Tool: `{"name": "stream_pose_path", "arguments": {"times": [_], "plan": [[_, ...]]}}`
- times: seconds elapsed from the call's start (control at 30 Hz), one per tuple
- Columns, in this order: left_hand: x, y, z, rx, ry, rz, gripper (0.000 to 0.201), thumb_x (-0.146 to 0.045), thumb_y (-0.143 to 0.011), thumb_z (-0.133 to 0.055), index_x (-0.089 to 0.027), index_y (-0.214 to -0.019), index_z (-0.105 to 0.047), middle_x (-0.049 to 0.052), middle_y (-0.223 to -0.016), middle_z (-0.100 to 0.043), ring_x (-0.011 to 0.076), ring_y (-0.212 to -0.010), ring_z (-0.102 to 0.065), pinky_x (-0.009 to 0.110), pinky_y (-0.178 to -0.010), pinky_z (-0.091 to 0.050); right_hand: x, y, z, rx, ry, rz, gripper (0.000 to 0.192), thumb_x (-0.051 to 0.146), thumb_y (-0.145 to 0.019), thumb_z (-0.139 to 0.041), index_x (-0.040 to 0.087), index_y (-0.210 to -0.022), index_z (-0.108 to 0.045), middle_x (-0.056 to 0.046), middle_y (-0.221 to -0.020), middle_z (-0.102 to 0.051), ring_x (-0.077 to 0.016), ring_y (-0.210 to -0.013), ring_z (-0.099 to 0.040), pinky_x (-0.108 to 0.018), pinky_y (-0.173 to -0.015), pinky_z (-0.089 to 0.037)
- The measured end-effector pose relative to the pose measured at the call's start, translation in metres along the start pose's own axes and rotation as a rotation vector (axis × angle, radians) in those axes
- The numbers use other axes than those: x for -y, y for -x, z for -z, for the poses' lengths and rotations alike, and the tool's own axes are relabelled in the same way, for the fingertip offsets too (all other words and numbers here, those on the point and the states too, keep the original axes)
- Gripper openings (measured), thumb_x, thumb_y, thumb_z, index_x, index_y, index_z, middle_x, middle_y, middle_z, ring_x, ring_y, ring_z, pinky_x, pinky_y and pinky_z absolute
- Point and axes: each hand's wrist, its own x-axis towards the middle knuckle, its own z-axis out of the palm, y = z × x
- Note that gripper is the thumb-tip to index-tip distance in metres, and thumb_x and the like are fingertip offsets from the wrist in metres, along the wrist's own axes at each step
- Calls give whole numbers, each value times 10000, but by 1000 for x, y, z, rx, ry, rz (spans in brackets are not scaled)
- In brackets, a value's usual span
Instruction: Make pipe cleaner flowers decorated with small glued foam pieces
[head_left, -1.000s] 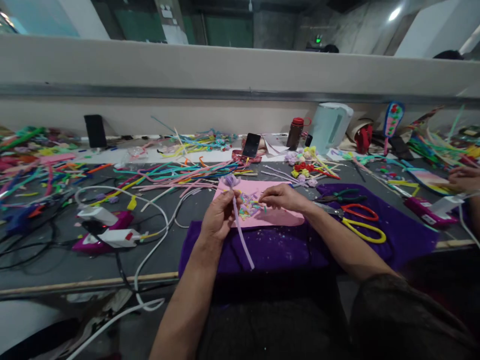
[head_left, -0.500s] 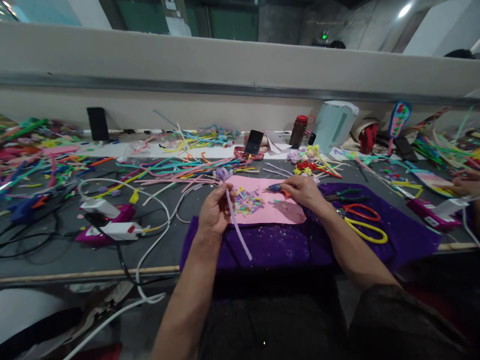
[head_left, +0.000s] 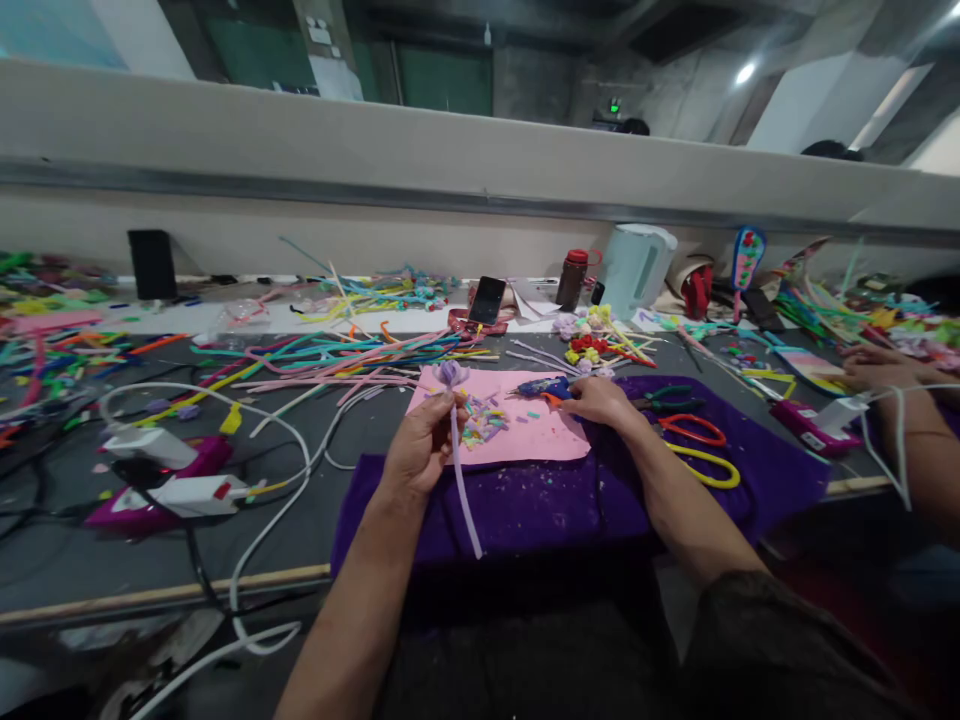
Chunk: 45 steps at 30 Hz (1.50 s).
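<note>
Between thumb and fingers, my left hand [head_left: 421, 440] pinches the stem of a lilac pipe-cleaner flower [head_left: 450, 376]. Its petals point up and the long fuzzy stem hangs down over the purple cloth [head_left: 517, 510]. My right hand [head_left: 600, 402] is closed at the orange trigger of a blue glue gun [head_left: 544, 387], whose nozzle points left, low over a pink sheet [head_left: 555, 435]. On that sheet lies a pile of short cut pipe-cleaner bits [head_left: 484, 418] in lilac, yellow and green, just right of my left hand.
Right of my right hand lie pliers [head_left: 671, 398] and scissors [head_left: 709, 465] with red and yellow handles. Behind are a phone [head_left: 487, 300], a bottle [head_left: 574, 280] and a kettle [head_left: 637, 270]. Cables and power strips [head_left: 191, 460] sit left. Another person's hand [head_left: 874, 368] is far right.
The view has shifted, so the table sits lower and further left. The glue gun has tipped flatter over the pink sheet. My left hand still holds the flower.
</note>
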Motion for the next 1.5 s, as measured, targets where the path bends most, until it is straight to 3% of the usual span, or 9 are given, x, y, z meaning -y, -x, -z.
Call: {"name": "stream_pose_path", "arguments": {"times": [0.23, 0.37, 0.47, 0.57, 0.67, 0.87, 1.17, 1.33, 1.5], "plan": [[4, 1, -1, 26, -72, 22, 187, -278, -648, -646, -120, -739, -608, -15, -549, -579, 36, -377, -470, 115, -280, -237, -5, -2, -1, -150, -547, -66, 238, 383, -599, -590, 154, -552, -548, 9, -488, -476, -105, -473, -429, -221, -429, -244], [7, -2, 1, 51, -64, 18, 180, -278, -651, -647, -129, -747, -612, -14, -565, -588, 31, -377, -465, 112, -286, -249, 0, 2, 0, -134, -706, -67, 245, 399, -677, -496, 159, -630, -510, 24, -503, -466, -80, -397, -400, -206, -368, -274], [9, -2, 3, 72, -46, 26, 174, -271, -649, -647, -129, -743, -610, -12, -562, -586, 30, -367, -461, 114, -282, -243, 7, 6, 4, -167, -899, -16, 244, 418, -699, -504, 175, -699, -478, 40, -546, -454, -63, -396, -380, -188, -356, -298], [9, -1, 4, 100, -24, 69, 185, -287, -659, -643, -123, -737, -606, -6, -555, -584, 23, -348, -442, 112, -281, -241, 15, 13, 7, -213, -1277, 66, 284, 453, -702, -546, 180, -757, -488, 41, -588, -455, -51, -398, -359, -176, -337, -281], [9, -1, 4, 83, 9, 81, 182, -281, -666, -644, -122, -746, -606, -4, -552, -584, 28, -361, -462, 111, -293, -269, 25, 20, 9, -140, -1478, 106, 278, 436, -735, -519, 172, -822, -522, 29, -610, -465, -58, -408, -381, -175, -328, -283], [7, -1, 5, 115, 55, 142, 194, -277, -696, -622, -109, -790, -599, -13, -523, -554, 8, -313, -390, 100, -265, -222, 42, 37, 8, -93, -1518, 259, 219, 273, -704, -570, 181, -896, -519, -33, -828, -602, -113, -582, -566, -205, -432, -418], [6, 1, 4, 89, 45, 132, 186, -270, -708, -608, -105, -792, -603, -3, -522, -572, 2, -296, -368, 91, -253, -217, 52, 47, 7, -42, -1481, 318, 274, 236, -672, -622, 186, -918, -513, -49, -905, -638, -104, -544, -563, -207, -420, -412], [6, 2, 2, 50, 14, 104, 168, -248, -684, -627, -105, -771, -608, -6, -526, -571, -2, -312, -375, 89, -274, -252, 51, 48, 8, 86, -1515, 327, 234, 344, -742, -548, 174, -902, -535, -80, -859, -653, -117, -521, -554, -213, -385, -394], [10, -1, 5, 76, -26, 65, 202, -254, -651, -654, -105, -779, -607, -25, -517, -550, -9, -312, -347, 94, -273, -224, 53, 50, 4, 122, -1466, 340, 265, 327, -725, -557, 173, -941, -560, -89, -892, -661, -177, -689, -629, -278, -572, -484]]}}
